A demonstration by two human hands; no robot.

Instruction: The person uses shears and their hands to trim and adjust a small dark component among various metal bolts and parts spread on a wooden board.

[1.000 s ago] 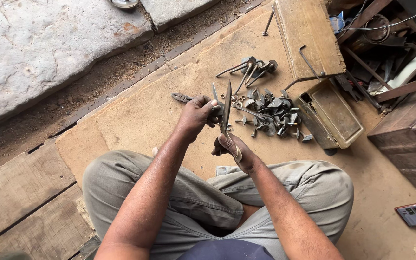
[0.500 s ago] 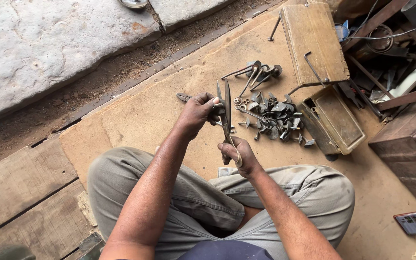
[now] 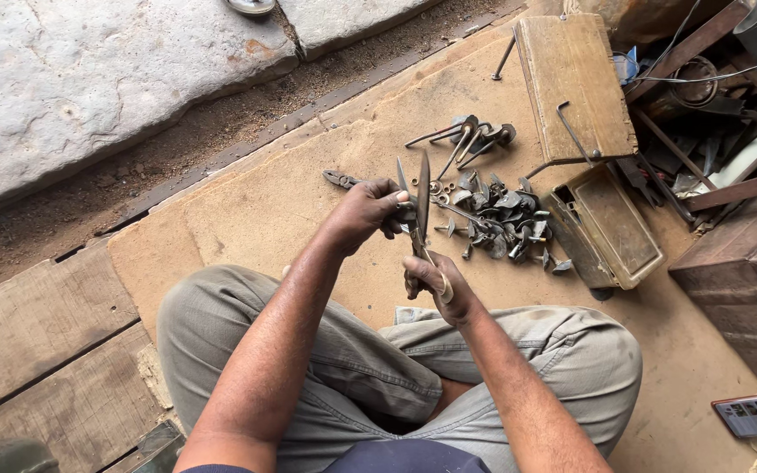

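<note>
Scissors (image 3: 420,206) are standing nearly upright between both hands in the head view, blades slightly parted and pointing toward twelve o'clock, where a second ago they were leaning lower and closer to the lap. The left hand (image 3: 363,210) is closing its fingers (image 3: 396,203) around the blades near the pivot; the right hand (image 3: 435,282) is gripping the handle end below, at six o'clock from the blades. By my judgement the tool is being raised and steadied for closer work at the joint. At three o'clock a pile of metal parts (image 3: 505,219) is lying on the board (image 3: 256,210), beside an open wooden box (image 3: 611,232).
</note>
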